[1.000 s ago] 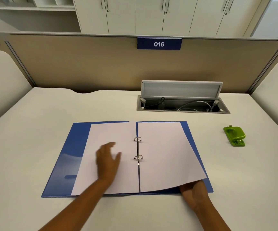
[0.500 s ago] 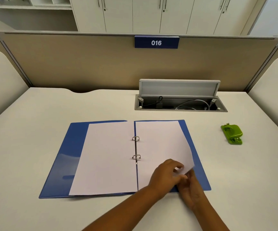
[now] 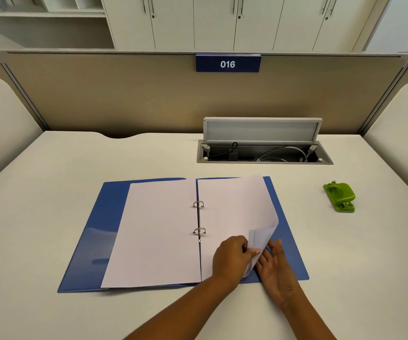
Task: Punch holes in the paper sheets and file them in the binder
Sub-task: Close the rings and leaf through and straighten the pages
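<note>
Where the blue binder lies open flat on the white desk, I see paper on both sides of its two metal rings. Left-hand sheets lie flat on the left cover. Right-hand sheets are lifted at their near outer corner, the corner curling up and toward the spine, with the blue cover showing beneath it.

My left hand reaches across from the left and pinches that raised corner, fingers curled on top, thumb side against the paper edge. My right hand lies flat and spread on the bare blue cover just beside and partly under the curl, fingers straight, pointing away from me. I cannot tell whether its fingertips touch the underside of the lifted paper.

Green hole punch sits alone on the desk well to the right of the binder. Behind the binder, a cable hatch in the desktop stands with its lid up, wires visible inside. Partition at the back carries a blue tag reading 016.
</note>
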The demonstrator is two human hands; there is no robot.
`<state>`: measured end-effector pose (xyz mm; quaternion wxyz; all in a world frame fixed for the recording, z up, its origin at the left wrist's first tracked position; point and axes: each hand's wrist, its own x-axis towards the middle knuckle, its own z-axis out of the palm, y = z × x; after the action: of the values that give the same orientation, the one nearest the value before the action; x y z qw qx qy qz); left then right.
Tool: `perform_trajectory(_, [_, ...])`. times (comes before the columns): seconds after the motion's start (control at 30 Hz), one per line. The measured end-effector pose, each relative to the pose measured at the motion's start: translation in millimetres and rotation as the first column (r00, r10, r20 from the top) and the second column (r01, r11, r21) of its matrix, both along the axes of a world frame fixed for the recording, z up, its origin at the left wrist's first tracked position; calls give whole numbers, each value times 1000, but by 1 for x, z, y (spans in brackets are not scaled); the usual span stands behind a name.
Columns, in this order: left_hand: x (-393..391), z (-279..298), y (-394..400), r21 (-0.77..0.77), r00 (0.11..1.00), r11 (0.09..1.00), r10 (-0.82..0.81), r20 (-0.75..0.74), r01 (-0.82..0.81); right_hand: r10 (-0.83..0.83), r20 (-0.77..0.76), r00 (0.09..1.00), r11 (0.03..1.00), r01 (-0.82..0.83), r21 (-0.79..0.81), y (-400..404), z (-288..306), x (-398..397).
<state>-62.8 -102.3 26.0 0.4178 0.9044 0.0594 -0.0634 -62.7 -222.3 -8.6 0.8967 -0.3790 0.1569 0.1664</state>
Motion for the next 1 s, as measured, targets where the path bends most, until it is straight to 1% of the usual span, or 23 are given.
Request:
perform_trajectory(0.1, [2,2,3,-52,998,997,59,38,-57,-15,-5,1000,1000,15,9,0,-1,0])
perform_trajectory(0.2, [4,5,9,-218,987,966,154,50,-140,-38,-33,999,999,38,15,-1,-1,1])
perform_trajectory(0.27, [4,4,15,-324,979,927,203,14,-188,-78,-56,995,996,80,38,-1,-3,1])
perform_trajectory(0.33, [2,2,26,-387,968,892,249,-9,-233,-140,-58,988,987,144,66,-2,-5,2])
perform_trajectory(0.4, [-1,-1,40,-431,949,855,314,-11,-288,-164,-43,986,984,166,61,-1,-3,1])
perform_trajectory(0.43, [-4,-3,49,-452,934,830,358,-19,-327,-163,-37,986,984,165,61,-1,-3,2])
perform_trajectory(0.53, [-15,-4,79,-524,860,712,502,-87,-468,-171,-50,984,982,174,77,-2,-6,2])
perform_trajectory(0.6, [-23,-5,100,-525,812,659,572,-116,-539,-182,-68,981,979,187,84,-3,-7,2])
perform_trajectory(0.73, [-34,-8,129,-477,729,594,665,-161,-648,-192,-59,980,978,196,67,-3,-6,2])
perform_trajectory(0.9, [-49,-17,149,-376,638,554,756,-146,-743,-179,-43,983,981,182,62,-2,-5,0])
perform_trajectory(1.0, [-57,-20,158,-374,576,482,792,-201,-793,-151,-7,989,987,151,58,-4,-5,0])
